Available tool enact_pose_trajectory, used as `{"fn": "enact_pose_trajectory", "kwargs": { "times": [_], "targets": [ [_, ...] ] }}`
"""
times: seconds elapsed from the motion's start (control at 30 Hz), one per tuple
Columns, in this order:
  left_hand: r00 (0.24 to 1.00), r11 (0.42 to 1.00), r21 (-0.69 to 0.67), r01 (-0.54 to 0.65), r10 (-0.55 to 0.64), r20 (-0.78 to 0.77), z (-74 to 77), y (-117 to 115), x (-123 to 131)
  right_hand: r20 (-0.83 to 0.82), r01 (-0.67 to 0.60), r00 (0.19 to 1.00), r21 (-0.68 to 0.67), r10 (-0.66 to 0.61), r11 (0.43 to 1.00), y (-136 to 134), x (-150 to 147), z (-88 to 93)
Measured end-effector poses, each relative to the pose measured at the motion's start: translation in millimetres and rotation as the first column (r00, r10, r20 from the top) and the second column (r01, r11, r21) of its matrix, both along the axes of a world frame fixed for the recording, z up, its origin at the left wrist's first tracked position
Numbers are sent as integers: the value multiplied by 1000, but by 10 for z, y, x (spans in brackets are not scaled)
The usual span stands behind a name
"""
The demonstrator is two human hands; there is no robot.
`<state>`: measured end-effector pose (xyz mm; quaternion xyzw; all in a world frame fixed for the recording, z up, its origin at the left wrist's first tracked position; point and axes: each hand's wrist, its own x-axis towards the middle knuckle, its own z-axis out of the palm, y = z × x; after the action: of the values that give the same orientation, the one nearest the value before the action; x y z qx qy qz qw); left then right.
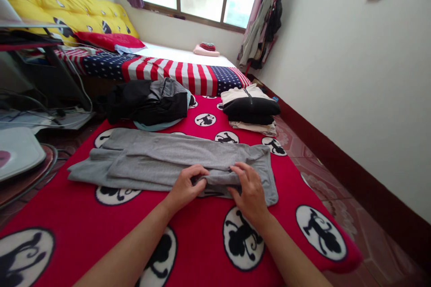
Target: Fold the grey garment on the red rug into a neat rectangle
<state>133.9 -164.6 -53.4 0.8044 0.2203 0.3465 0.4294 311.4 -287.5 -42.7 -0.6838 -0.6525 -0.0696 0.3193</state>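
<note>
A grey garment (161,159) lies spread lengthwise across a red blanket (84,228) printed with black-and-white monkey circles. My left hand (186,187) pinches the garment's near edge, fingers curled around the fabric. My right hand (248,190) rests just beside it, fingers pressing and gripping the same bunched edge. Both forearms reach in from the bottom of the view.
A heap of dark unfolded clothes (148,101) sits behind the garment. A stack of folded clothes (251,107) stands at the back right. A stars-and-stripes cover (188,74), a yellow mattress (67,9), a desk with cables (40,112) at left and a wall (353,76) at right.
</note>
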Motion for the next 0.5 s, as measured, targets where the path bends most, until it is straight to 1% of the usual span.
{"fn": "enact_pose_trajectory", "kwargs": {
  "times": [0.07, 0.17, 0.23, 0.3, 0.37, 0.43, 0.5],
  "targets": [
    [1000, 1000, 3, 7, -7, 6, 7, -1, -6, 34, -11, 999, 10, 11, 1000, 65, -65, -10],
    [1000, 999, 21, 26, -26, 3, 14, -14, -22, 24, -42, 999, 44, 41, 998, 142, -133, -23],
    [998, 997, 51, 52, -51, -21, 23, -27, -44, 23, -47, 999, 66, 45, 997, 145, -133, -32],
    [993, 990, 101, 93, -85, -84, 31, -39, -64, 59, -69, 996, 32, 67, 997, 96, -101, -37],
    [981, 978, 169, 125, -96, -170, 30, -48, -67, 104, -106, 988, -45, 111, 993, 4, -57, -38],
    [968, 966, 230, 117, -58, -245, 18, -56, -43, 114, -128, 984, -98, 139, 987, -101, -17, -32],
    [959, 960, 268, 77, 3, -284, 5, -66, 9, 79, -131, 987, -116, 141, 984, -179, 16, -14]
  ]
}}
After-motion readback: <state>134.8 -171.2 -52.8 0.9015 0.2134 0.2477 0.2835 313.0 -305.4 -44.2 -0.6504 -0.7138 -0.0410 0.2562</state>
